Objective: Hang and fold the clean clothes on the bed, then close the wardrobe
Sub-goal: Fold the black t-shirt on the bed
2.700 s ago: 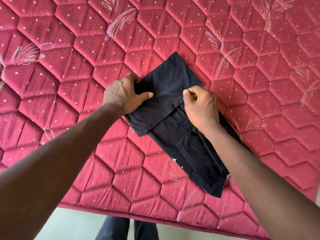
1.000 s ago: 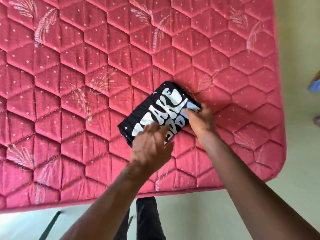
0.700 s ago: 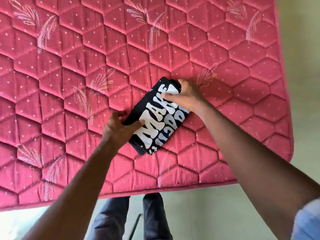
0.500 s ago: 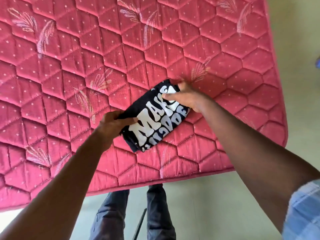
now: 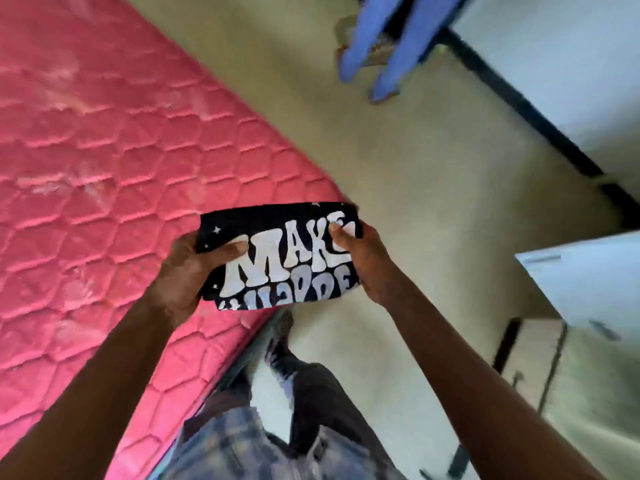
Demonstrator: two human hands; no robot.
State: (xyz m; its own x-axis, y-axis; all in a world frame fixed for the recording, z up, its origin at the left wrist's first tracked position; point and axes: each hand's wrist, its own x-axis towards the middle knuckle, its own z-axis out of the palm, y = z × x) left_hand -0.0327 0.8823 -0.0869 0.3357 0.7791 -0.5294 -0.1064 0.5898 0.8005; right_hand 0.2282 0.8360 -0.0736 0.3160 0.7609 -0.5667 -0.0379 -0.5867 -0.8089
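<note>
Left grip (image 5: 180,271) is curling round the left edge of the folded black T-shirt (image 5: 277,261), thumb lying across its white lettering; right grip (image 5: 363,268) is pinching the right edge. Both are clamping the cloth, which is hanging in the air above the edge of the pink quilted mattress (image 5: 104,168) and the pale floor (image 5: 415,168). A white door (image 5: 588,282) is jutting in at the right, and blurred blue-clad legs (image 5: 384,50) are standing beyond.
</note>
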